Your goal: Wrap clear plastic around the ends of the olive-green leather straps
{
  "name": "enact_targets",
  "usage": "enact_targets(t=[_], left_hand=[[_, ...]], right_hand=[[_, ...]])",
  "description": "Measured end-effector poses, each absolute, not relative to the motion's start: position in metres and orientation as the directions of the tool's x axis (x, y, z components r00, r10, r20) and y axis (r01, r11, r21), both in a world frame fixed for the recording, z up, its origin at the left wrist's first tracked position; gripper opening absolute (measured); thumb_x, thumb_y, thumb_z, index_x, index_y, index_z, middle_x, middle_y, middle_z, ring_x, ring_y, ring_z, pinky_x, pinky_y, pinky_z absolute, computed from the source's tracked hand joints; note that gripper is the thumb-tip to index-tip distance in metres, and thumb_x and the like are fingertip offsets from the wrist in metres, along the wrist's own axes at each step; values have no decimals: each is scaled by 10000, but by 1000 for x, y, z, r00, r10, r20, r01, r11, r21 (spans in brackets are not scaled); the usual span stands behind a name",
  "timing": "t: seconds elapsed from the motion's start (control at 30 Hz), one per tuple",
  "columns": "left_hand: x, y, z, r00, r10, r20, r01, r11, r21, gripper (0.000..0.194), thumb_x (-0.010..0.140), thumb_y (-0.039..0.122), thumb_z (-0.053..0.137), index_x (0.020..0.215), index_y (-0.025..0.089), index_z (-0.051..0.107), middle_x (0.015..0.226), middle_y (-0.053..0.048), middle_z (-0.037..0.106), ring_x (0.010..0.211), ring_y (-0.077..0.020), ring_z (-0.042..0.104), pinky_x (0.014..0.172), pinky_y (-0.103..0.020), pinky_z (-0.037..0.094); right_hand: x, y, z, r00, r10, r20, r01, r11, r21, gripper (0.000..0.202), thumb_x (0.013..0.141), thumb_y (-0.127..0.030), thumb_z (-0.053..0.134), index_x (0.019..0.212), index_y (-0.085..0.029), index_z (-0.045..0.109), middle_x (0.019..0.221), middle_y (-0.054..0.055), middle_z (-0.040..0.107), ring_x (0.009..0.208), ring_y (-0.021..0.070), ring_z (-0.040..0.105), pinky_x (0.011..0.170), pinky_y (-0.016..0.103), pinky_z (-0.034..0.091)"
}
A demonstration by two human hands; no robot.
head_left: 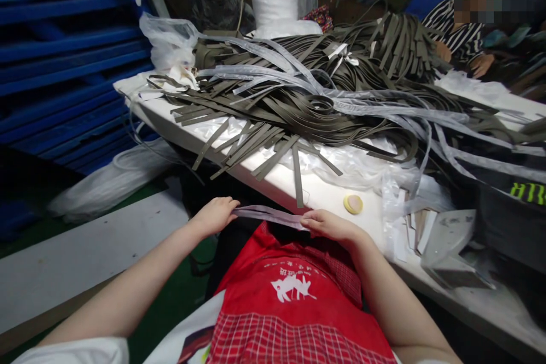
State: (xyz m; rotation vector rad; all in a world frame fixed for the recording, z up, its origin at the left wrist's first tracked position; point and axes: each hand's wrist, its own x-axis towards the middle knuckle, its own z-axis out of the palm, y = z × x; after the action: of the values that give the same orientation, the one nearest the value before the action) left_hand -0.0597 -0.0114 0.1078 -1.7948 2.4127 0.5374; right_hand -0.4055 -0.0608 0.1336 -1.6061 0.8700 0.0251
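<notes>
A thin, translucent whitish strip (268, 215) stretches between my two hands, just above the red apron on my lap. Its left end is pinched in my left hand (216, 215), whose fingers are pressed together. My right hand (325, 223) grips the other end near the front edge of the white table (322, 196). On the table lies a large tangled pile of dark olive straps (298, 111), their cut ends hanging over the front edge. Long translucent plastic sleeves (273, 74) run across the pile.
A round yellow-rimmed roll (353, 203) sits near the table edge. Clear bags with flat pieces (420, 227) lie at the right. Blue stacked panels (63, 57) stand at the left, above a white bench (94, 250). Another person in a striped sleeve (452, 31) is behind the table.
</notes>
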Motion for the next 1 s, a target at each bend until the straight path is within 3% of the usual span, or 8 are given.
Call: enact_targets(t=[0.13,0.23,0.33,0.47,0.67,0.83,0.93,1.0], left_hand=[[-106,-5,137,-463,-874,-147,-780,324,536,742,737,394,770,1373,144,481,1388,-152,534,1271,-289,508,1090,-368,372],[-147,-5,156,-569,-811,-134,-623,319,714,539,841,395,655,1310,169,517,1261,-119,626,1113,-254,607,967,-337,446],[-166,-10,159,-532,-832,-158,-572,216,791,265,961,356,438,992,156,609,887,-68,681,760,-185,629,691,-268,452],[-164,-14,154,-432,-891,-142,-393,44,918,451,994,501,322,744,172,500,545,31,479,495,-105,447,502,-210,332],[-162,-13,154,-282,-955,-93,-234,-25,972,471,972,565,358,745,171,484,476,67,408,424,-77,357,450,-189,292],[-163,-7,152,-253,-959,-128,-226,-70,972,504,960,603,361,782,162,525,473,70,412,388,-75,364,415,-189,283],[-160,-6,149,-231,-962,-150,-205,-102,973,511,981,581,327,895,152,591,580,11,583,464,-117,533,484,-223,420],[-153,-8,151,-105,-994,-30,-238,-4,971,487,993,530,346,899,151,637,772,-47,680,693,-160,645,688,-271,514]], right_hand=[[-373,-59,143,776,-469,-423,-575,-249,-779,263,927,-347,461,811,-160,606,669,-10,551,580,103,454,564,226,353],[-356,-58,161,823,-472,-318,-510,-365,-779,214,903,-278,490,822,-164,652,736,11,623,635,115,503,621,237,380],[-361,-58,174,748,-586,-313,-497,-180,-849,213,889,-349,553,895,-161,655,671,-4,591,586,111,496,558,224,373],[-387,-60,177,594,-743,-310,-335,122,-934,342,786,-401,718,1018,-166,631,735,-5,612,591,107,516,545,214,387],[-389,-56,170,545,-797,-258,-81,257,-963,434,709,-365,801,1071,-166,666,869,30,667,726,130,580,679,244,441],[-371,-54,172,430,-879,-205,-55,201,-978,332,768,-461,694,883,-150,714,753,41,670,677,145,567,649,267,448],[-364,-55,174,383,-914,-131,-110,95,-989,315,753,-474,668,777,-161,692,678,35,644,641,154,551,626,277,448],[-360,-56,174,351,-931,-104,-148,55,-987,326,746,-492,667,727,-167,654,661,35,630,628,156,540,615,279,443]])
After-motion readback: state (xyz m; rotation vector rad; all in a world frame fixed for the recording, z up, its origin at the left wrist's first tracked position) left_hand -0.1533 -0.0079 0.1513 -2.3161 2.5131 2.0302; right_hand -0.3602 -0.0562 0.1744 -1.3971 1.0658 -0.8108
